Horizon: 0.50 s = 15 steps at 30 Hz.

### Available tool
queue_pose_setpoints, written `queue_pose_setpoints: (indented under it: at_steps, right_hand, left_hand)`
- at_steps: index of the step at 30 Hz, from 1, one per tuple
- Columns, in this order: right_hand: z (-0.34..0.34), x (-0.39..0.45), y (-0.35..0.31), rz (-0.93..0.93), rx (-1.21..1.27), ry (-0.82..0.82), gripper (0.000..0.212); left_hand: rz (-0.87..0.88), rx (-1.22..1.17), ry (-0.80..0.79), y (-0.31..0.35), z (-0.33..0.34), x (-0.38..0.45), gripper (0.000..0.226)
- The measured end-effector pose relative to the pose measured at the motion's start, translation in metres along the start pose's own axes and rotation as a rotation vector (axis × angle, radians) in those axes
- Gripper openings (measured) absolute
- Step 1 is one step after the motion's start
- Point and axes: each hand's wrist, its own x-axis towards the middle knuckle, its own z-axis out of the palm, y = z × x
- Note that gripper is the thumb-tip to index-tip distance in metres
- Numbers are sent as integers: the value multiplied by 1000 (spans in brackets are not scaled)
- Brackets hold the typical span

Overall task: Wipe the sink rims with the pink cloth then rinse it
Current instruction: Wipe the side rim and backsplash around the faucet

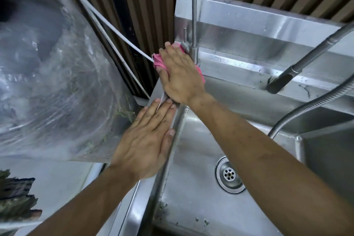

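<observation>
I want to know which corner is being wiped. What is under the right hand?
The right hand lies flat on the pink cloth, pressing it onto the sink rim at the back left corner, beside the tap post. Only the cloth's edges show; the rim beneath is covered.

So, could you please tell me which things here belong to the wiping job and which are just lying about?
Job: pink cloth under right hand; sink rim under left hand; spray faucet.
Lying about: plastic bag; white cable.
</observation>
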Motion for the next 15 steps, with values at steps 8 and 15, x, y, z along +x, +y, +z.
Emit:
queue_pose_setpoints:
  at_steps: [8,15]
  right_hand:
    - [1,-5,4,-24,119,91,47]
    - [2,-13,6,-30,166,132,45]
  left_hand:
    - [-27,24,-32,4,-4,-2,65]
    - [-36,41,-36,4,-4,-2,65]
